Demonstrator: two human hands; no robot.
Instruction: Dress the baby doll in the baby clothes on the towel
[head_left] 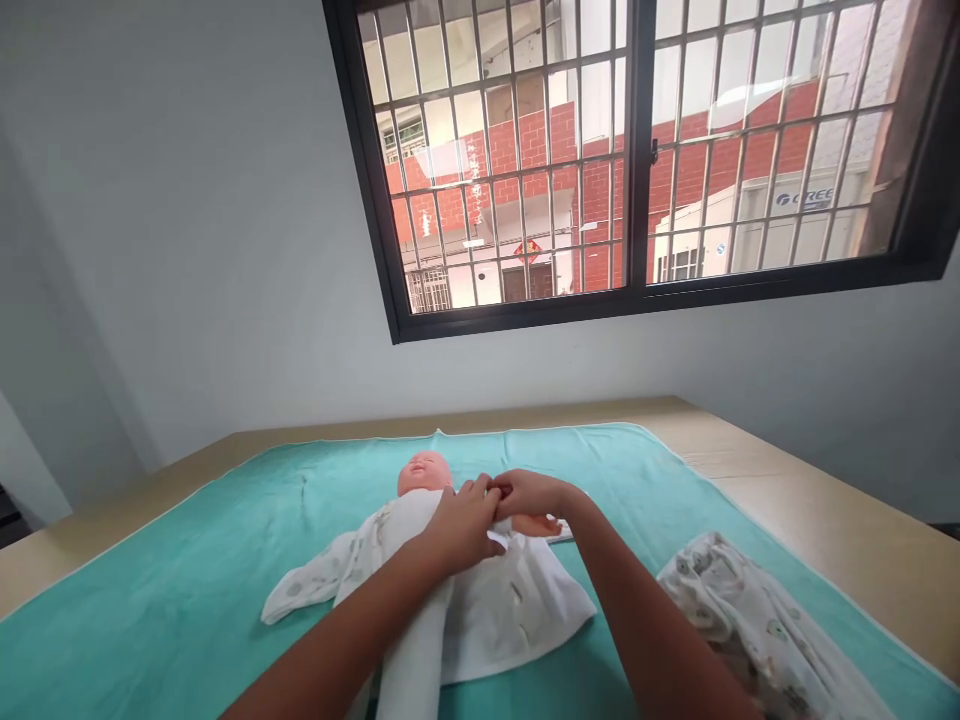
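A baby doll [424,472] lies on its back on a teal blanket [225,560], dressed in a white printed garment [495,600]. My left hand [465,525] rests on the doll's chest, its fingers pinching the garment's fabric near the doll's shoulder. My right hand [529,497] meets it there, fingers curled on the same fabric over the doll's bare arm [536,524]. One empty sleeve [304,588] lies spread out to the left.
The blanket covers a wooden table [825,500] that stands against a white wall under a barred window [637,150]. A second crumpled printed cloth [750,610] lies at the right on the blanket.
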